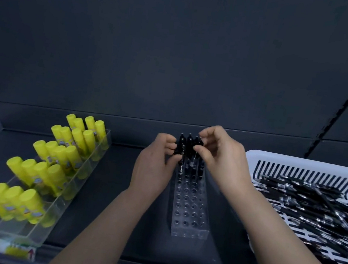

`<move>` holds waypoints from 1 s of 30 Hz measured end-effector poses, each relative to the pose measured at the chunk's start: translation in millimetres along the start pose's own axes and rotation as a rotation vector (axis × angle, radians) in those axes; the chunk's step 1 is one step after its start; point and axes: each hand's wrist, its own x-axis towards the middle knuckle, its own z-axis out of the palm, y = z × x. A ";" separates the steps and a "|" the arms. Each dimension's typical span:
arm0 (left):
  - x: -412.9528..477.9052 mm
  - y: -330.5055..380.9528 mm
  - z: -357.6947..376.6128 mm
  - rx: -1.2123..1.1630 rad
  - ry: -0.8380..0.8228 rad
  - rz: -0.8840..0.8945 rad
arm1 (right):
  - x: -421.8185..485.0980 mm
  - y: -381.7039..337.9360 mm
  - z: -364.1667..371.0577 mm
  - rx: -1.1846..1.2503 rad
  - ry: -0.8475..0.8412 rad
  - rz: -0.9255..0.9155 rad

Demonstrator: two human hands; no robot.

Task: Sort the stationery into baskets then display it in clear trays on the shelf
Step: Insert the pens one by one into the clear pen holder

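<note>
While black pens (188, 147) stand upright in the far rows of the clear holed block (190, 219), the left hand (155, 165) and right hand (221, 156) flank them, curled fingers seemingly pinching the cluster. Nearer holes lie open; the white basket (288, 158) sits just right.

Both hands (189, 156) pinch black pens (189, 145) standing in clear holder (191, 210).

Forearms reach forward; left grip (155, 163) and right grip (223, 159) pinch with curled fingers
</note>
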 end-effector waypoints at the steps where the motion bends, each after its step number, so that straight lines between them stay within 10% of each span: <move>1: 0.1 -3.4 -3.0 0.006 0.009 -0.005 | 1.1 1.0 4.4 -0.015 -0.023 0.004; 21: -1.7 64.3 37.4 -0.001 -0.051 0.240 | -49.1 57.1 -77.5 -0.618 -0.128 0.045; 30: -16.5 133.7 134.7 0.169 -0.570 0.326 | -113.1 128.3 -191.1 -0.777 -0.055 0.337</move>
